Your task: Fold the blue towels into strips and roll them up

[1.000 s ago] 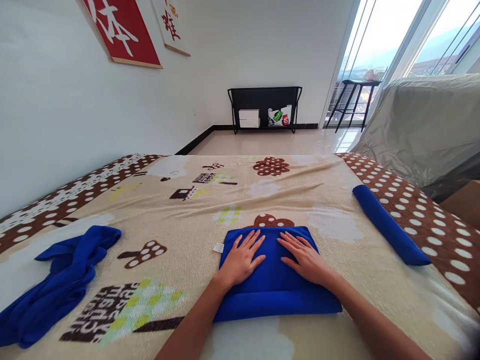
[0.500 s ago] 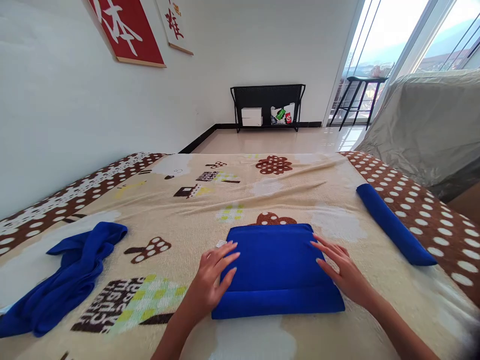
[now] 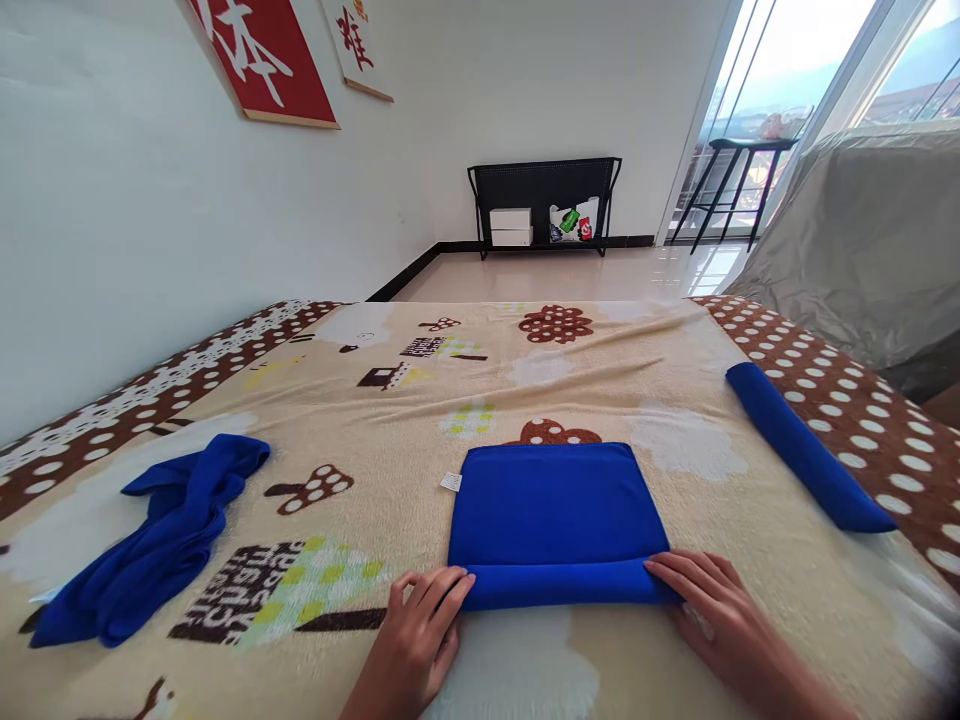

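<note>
A folded blue towel [image 3: 555, 505] lies flat on the patterned beige blanket [image 3: 390, 400] in front of me, a small white tag [image 3: 451, 482] sticking out at its far left corner. My left hand [image 3: 420, 635] rests on the blanket with its fingertips against the towel's near left corner. My right hand [image 3: 709, 615] lies at the near right corner, fingers stretched out and touching the thick near edge. Neither hand has the cloth pinched or lifted.
A rolled blue towel [image 3: 810, 460] lies on the blanket's dotted brown border at the right. A crumpled blue towel [image 3: 157, 540] lies at the left. Beyond the bed are a white wall, a black rack [image 3: 544, 190], a covered piece of furniture [image 3: 855, 240] and a window.
Both hands slid off the top of the folded towel, out to its sides, then back to its near corners. The view moved slightly forward.
</note>
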The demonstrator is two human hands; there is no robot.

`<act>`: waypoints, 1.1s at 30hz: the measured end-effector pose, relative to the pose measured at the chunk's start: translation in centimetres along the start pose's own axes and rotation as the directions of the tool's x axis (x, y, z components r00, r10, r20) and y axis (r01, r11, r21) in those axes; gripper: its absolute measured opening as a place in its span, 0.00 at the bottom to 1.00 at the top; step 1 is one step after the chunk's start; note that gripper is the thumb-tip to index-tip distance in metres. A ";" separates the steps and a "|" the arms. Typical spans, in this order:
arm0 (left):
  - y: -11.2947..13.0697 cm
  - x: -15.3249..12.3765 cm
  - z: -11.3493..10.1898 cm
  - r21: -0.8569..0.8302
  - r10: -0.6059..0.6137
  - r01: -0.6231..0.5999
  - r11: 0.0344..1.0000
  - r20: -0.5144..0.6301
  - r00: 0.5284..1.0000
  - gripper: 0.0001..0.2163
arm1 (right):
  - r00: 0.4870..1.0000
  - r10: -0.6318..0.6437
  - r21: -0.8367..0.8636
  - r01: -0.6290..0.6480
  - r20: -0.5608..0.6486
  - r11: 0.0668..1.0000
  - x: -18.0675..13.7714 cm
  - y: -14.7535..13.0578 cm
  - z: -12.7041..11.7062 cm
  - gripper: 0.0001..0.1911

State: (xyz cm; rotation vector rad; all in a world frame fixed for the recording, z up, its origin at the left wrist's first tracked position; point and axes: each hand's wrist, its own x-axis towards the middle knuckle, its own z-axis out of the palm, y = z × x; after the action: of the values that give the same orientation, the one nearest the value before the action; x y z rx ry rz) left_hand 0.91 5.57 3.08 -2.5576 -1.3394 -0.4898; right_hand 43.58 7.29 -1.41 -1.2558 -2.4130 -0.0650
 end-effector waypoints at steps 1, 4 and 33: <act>-0.2 0.3 0.1 -0.011 -0.003 0.003 1.000 -0.001 1.000 0.23 | 1.000 0.005 0.020 -0.006 0.021 1.000 0.5 0.2 -0.1 0.23; -0.6 1.2 -0.1 -0.054 0.000 0.000 0.999 0.003 1.000 0.23 | 0.998 0.013 0.066 -0.017 0.061 0.998 1.7 0.5 -0.8 0.22; 2.2 1.7 1.2 0.175 -0.130 0.118 0.978 0.063 0.989 0.25 | 0.999 0.038 -0.153 -0.033 0.036 0.988 2.8 -3.8 -0.1 0.36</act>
State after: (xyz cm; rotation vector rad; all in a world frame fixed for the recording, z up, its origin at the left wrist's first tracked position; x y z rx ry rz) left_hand 3.88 6.00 2.51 -2.3853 -1.5038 -0.2887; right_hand 39.18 7.18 0.31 -1.3783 -2.4568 -0.2209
